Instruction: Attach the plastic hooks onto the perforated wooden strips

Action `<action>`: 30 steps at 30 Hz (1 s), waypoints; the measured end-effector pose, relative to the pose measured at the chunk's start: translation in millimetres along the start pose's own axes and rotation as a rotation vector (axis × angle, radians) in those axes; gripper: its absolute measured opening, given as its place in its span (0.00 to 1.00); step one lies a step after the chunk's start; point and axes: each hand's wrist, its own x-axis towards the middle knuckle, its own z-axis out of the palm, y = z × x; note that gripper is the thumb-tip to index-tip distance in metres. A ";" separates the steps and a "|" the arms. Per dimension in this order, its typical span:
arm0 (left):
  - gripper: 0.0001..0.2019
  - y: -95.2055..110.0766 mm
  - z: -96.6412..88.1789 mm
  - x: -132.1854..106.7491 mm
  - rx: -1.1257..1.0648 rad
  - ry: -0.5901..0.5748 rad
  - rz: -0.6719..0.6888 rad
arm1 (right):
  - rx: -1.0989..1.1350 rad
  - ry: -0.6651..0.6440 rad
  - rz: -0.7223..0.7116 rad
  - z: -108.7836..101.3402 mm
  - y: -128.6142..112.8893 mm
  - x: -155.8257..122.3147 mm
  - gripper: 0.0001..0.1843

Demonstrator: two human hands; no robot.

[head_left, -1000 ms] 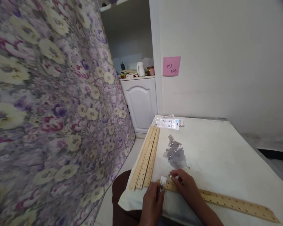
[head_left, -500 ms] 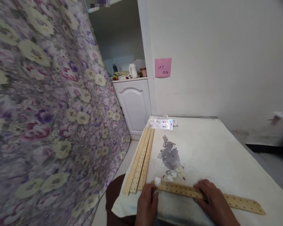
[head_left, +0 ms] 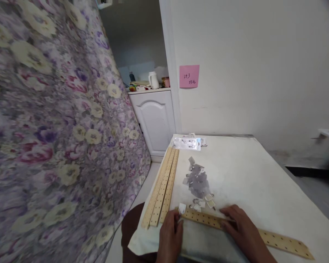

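A long perforated wooden strip lies aslant near the table's front edge. My left hand is closed at its left end, thumb and fingers together. From those fingertips a small piece with a white square tab sticks up; its lower part is hidden. My right hand grips the strip near its middle, fingers on the far edge and thumb on the near side. Just beyond the strip lie several small white-tabbed pieces. Farther back is a heap of grey-looking flat tabs with bits of metal.
Several more perforated wooden strips lie side by side along the table's left edge. Clear plastic packaging is at the back. A floral curtain hangs on the left; a white cabinet stands behind. A pink note is on the wall.
My right hand has slid slightly left along the strip. My left hand stays at the strip's end with the tabbed piece. The view has shifted a little.
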 end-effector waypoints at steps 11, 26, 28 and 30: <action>0.11 -0.1 -2.5 0.3 -0.039 0.032 -0.006 | -0.227 -0.119 -0.025 51.0 -72.1 61.3 0.13; 0.14 -4.8 -3.1 0.3 0.036 -0.016 0.162 | -0.141 -0.096 -0.186 84.0 -78.3 41.1 0.15; 0.13 -3.5 -3.6 0.4 0.030 -0.020 0.168 | -0.154 -0.096 -0.173 84.6 -78.0 43.3 0.14; 0.13 -3.3 -3.2 0.5 0.024 -0.021 0.172 | -0.174 -0.106 -0.151 84.1 -78.1 46.6 0.12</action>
